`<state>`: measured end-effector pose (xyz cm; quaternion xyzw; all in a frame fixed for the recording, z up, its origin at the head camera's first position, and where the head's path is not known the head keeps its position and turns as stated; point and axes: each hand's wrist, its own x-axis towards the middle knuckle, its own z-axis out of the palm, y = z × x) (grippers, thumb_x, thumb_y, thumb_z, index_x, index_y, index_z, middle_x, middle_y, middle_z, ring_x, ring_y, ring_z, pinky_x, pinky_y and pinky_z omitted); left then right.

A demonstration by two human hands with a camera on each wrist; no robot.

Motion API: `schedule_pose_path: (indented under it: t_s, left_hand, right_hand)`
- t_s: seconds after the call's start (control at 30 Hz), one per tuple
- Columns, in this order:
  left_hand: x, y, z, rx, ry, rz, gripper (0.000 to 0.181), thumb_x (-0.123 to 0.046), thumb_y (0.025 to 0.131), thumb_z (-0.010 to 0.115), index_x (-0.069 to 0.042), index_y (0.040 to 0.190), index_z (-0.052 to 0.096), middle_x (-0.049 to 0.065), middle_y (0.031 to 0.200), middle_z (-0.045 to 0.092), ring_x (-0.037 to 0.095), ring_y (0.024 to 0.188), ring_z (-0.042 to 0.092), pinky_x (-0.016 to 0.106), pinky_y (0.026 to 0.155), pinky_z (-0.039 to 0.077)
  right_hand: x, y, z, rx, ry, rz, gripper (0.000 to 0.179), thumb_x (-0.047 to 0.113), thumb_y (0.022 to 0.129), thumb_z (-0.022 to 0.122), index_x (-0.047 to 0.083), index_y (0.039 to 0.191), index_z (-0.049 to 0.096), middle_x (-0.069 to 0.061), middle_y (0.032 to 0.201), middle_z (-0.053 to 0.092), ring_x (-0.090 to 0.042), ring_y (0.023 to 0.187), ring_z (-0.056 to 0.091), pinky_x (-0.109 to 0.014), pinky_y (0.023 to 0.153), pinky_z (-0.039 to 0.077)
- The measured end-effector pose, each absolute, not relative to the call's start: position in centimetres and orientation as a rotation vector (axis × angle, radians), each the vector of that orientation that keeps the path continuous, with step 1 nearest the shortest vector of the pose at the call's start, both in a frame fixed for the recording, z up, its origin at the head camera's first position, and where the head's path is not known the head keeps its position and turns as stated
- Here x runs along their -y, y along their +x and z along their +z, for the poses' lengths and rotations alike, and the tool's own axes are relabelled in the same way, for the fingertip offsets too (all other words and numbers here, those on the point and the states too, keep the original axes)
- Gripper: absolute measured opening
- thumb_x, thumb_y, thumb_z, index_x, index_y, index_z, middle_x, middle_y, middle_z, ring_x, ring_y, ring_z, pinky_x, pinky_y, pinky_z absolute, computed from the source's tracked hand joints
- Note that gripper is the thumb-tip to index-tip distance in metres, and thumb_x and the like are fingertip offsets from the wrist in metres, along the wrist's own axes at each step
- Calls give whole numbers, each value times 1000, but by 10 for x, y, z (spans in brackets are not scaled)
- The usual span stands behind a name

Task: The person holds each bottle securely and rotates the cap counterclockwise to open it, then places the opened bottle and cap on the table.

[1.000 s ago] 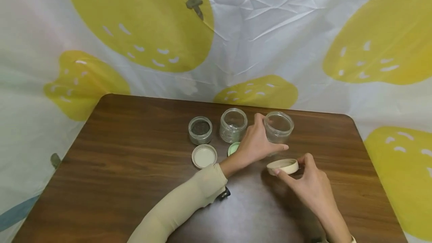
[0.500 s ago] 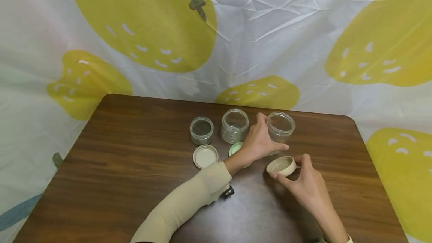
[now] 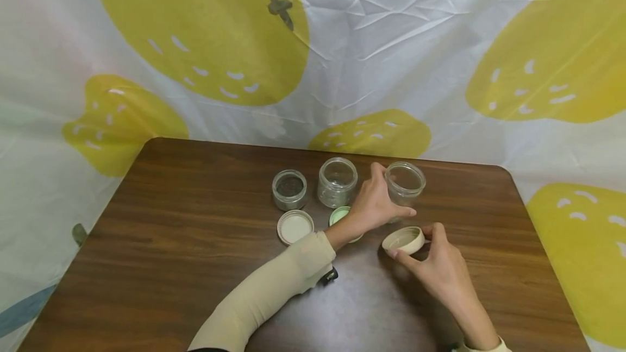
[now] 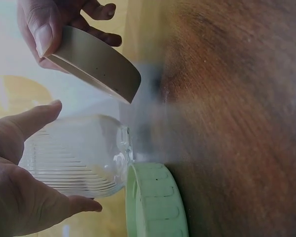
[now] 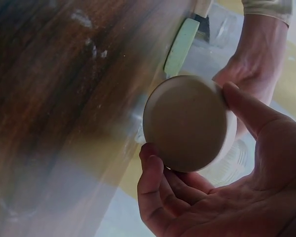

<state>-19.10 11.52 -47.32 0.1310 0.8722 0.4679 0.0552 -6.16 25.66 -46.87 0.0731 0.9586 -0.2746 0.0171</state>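
A clear ribbed glass jar [image 3: 405, 177] stands uncapped at the right end of the row. My left hand [image 3: 374, 204] holds it from its left side, thumb in front and fingers behind. In the left wrist view the thumb and fingers span the jar body [image 4: 76, 158]. My right hand [image 3: 444, 265] pinches a cream lid [image 3: 404, 240] by its rim, tilted above the table in front of that jar, apart from it. The right wrist view shows the lid's flat outer face [image 5: 187, 123], with thumb and fingers at its edge.
A second clear jar [image 3: 338, 181] and a smaller jar with dark contents [image 3: 289, 189] stand uncapped to the left. A green lid [image 3: 338, 214], partly behind the left forearm, and a cream lid [image 3: 295, 227] lie before them. A fruit-print cloth [image 3: 220, 118] hangs behind the table [image 3: 171, 243].
Over the last second the cream lid in my right hand has tipped, showing more of its inside, and shifted slightly left. My left hand stays at the jar.
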Motion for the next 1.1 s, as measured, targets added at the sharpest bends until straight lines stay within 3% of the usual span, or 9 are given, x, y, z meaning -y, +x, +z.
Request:
schedule_pose_path:
  t_s: [0.2,0.4,0.67,0.9,1.1]
  left_hand:
    - [-118,-193,-476,-2657,382,1416,94,-37,68,101,-17,134,38,8,116,71,23,105,73,30,73,55]
    - [-118,-193,-478,-2667,395,1412,96,-36,69,101,-17,139,37,9,123,72,24,110,73,31,79,58]
    - [-117,-195,-479,-2659,382,1436,98,-33,71,100,-19,142,35,11,126,72,26,114,72,34,84,59]
    - [-116,-196,-479,-2656,372,1413,98,-36,70,100,-20,142,36,9,126,73,22,113,73,32,82,58]
    - [-116,-197,-479,-2669,378,1400,98,-36,69,101,-18,142,36,10,124,73,22,111,73,30,81,58]
  right_hand:
    - [-259,-64,-471,-2962,210,-852,84,58,86,82,-1,132,46,-32,131,65,-24,76,61,-33,62,44]
    - [-260,-67,-473,-2939,212,-856,86,61,89,77,-3,135,45,-34,133,64,-28,86,67,-34,66,48]
    - [-261,-71,-477,-2929,185,-840,85,61,92,74,-6,136,45,-37,136,61,-25,79,63,-32,63,46]
    - [-263,-75,-480,-2914,159,-809,91,62,91,75,-7,143,45,-31,118,69,-23,73,59,-35,61,46]
    - [-267,-78,-481,-2916,91,-775,96,64,91,74,-10,145,45,-40,135,61,-42,100,69,-55,78,56]
